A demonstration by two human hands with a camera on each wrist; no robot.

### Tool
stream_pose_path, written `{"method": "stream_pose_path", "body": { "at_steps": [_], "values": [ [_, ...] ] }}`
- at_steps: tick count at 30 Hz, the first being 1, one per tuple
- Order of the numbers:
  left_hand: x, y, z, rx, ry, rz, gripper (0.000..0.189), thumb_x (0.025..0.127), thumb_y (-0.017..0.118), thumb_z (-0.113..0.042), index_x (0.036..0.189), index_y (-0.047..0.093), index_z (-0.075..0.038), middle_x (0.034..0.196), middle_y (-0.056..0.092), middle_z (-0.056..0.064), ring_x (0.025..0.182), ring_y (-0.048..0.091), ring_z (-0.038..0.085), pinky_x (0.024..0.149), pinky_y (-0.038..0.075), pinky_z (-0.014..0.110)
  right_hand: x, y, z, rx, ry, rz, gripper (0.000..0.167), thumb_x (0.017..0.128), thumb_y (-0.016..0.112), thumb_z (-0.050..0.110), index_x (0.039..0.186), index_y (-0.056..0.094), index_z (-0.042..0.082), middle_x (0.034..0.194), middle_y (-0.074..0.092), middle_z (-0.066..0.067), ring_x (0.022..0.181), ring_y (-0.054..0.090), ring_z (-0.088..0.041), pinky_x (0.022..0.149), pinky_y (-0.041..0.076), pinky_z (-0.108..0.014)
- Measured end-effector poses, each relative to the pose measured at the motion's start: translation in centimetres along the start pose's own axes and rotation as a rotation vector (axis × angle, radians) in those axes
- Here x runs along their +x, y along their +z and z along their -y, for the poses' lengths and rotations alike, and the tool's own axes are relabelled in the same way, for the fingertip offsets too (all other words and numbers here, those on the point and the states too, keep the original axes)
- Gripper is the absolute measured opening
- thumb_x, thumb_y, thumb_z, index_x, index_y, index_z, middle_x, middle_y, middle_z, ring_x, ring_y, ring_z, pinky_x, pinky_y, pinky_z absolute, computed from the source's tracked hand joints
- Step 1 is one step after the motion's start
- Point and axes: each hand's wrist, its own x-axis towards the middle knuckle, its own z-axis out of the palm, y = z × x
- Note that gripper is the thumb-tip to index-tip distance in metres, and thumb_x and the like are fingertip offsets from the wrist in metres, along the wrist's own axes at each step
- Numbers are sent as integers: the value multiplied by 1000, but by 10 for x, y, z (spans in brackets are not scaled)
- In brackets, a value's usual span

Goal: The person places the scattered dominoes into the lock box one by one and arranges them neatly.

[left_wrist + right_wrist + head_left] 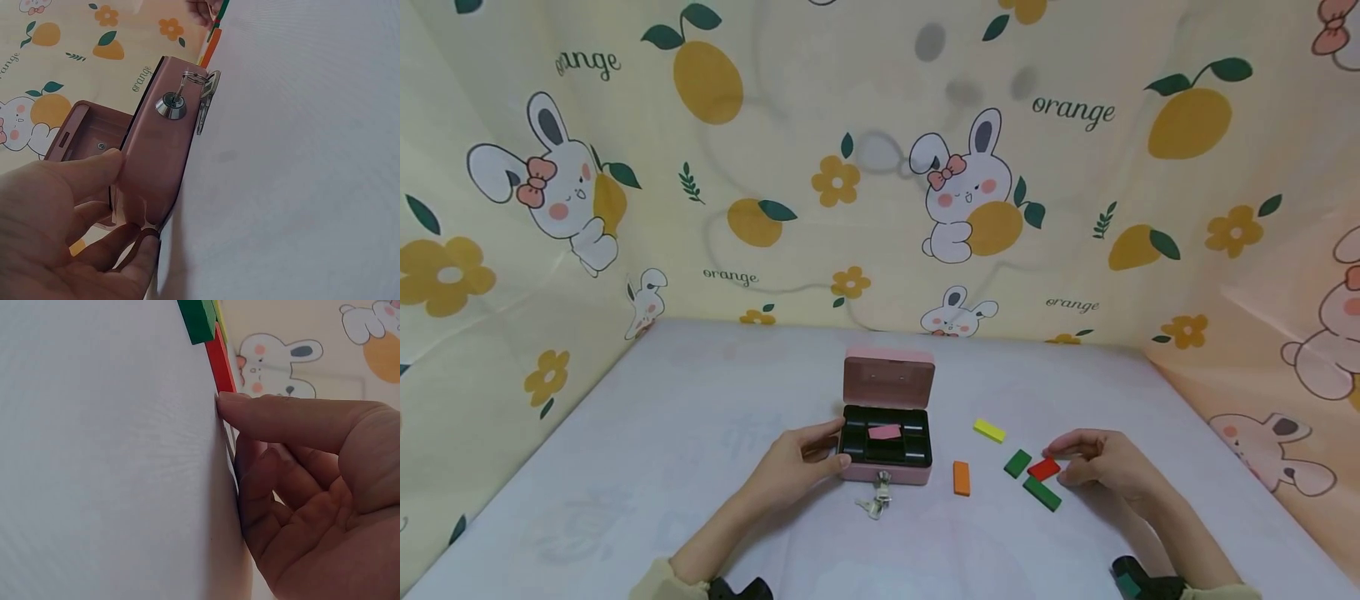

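Note:
A small pink cash box (886, 473) stands with its lid (888, 382) up and a black divided tray (912, 451) inside. One pink block (884, 432) lies in the tray. My left hand (805, 457) holds the box's left end, thumb at the front corner and fingers along the side. Keys (875, 503) hang from the lock (171, 106) on the front. On the right, my right hand (1103, 463) pinches a red block (1043, 469) at its end between thumb and index finger; the other fingers curl inward in the right wrist view.
Two green blocks (1042, 494) lie close beside the red one, on its left and front. An orange block (961, 478) and a yellow block (988, 431) lie between them and the box. A patterned cloth (880, 167) rises behind the white table (715, 392).

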Motion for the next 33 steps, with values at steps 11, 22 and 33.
{"method": "stream_pose_path", "body": {
  "at_steps": [11, 22, 33],
  "values": [
    [0, -1, 1, -5, 6, 10, 62, 90, 74, -24, 143, 50, -3, 138, 55, 16, 125, 53, 30, 103, 45, 37, -2, 1, 5, -23, 10, -13, 36, 76, 79, -5, 110, 68, -2, 105, 69, -12, 89, 60, -26, 73, 57, -30],
    [-2, -1, -3, 3, -3, -5, 62, 90, 75, -25, 142, 51, -3, 137, 55, 17, 125, 53, 31, 103, 45, 40, -8, 2, 7, -28, 8, -12, 41, 76, 82, 2, 114, 66, -2, 105, 68, -11, 90, 59, -26, 74, 53, -30],
    [0, 0, 3, 12, -11, 7, 62, 90, 75, -26, 143, 51, -5, 139, 54, 14, 126, 52, 29, 103, 45, 35, -10, 0, 5, 3, -15, -4, 44, 75, 84, 4, 115, 65, -4, 101, 69, -13, 86, 61, -27, 66, 53, -32]
  ]
}}
